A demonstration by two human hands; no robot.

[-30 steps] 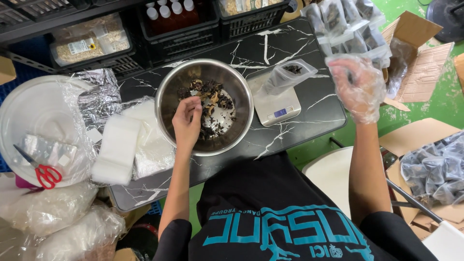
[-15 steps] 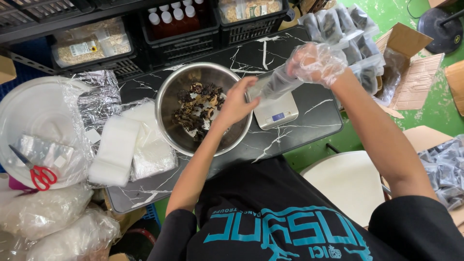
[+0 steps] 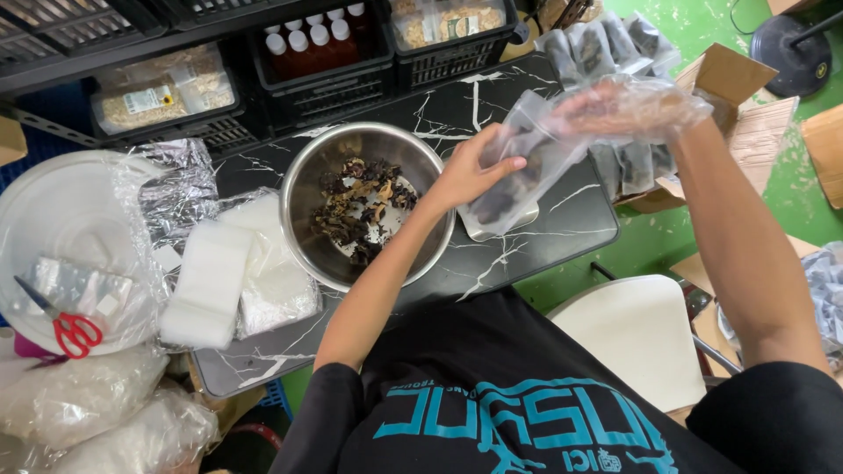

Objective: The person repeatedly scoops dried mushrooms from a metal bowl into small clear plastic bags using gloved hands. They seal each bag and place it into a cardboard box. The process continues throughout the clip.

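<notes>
A steel bowl [image 3: 309,183] of dark dried pieces stands on the black marble-pattern table [image 3: 457,110]. To its right, above a small white scale [image 3: 527,219], a clear plastic pouch [image 3: 514,180] partly filled with dark pieces is held at a slant. My left hand [image 3: 470,171] is bare and grips the pouch's left side. My right hand [image 3: 628,110] wears a thin clear glove and holds the pouch's upper end.
A stack of white pouches [image 3: 233,272] lies left of the bowl. Further left is a white bucket lid [image 3: 61,228] with red scissors [image 3: 75,333]. Black crates [image 3: 325,48] line the back. A cardboard box [image 3: 720,83] of filled pouches and a white stool [image 3: 637,338] stand at right.
My left hand left the bowl and went right to the pouch. My right hand came down from the box side, took the pouch and lifted it off the scale.
</notes>
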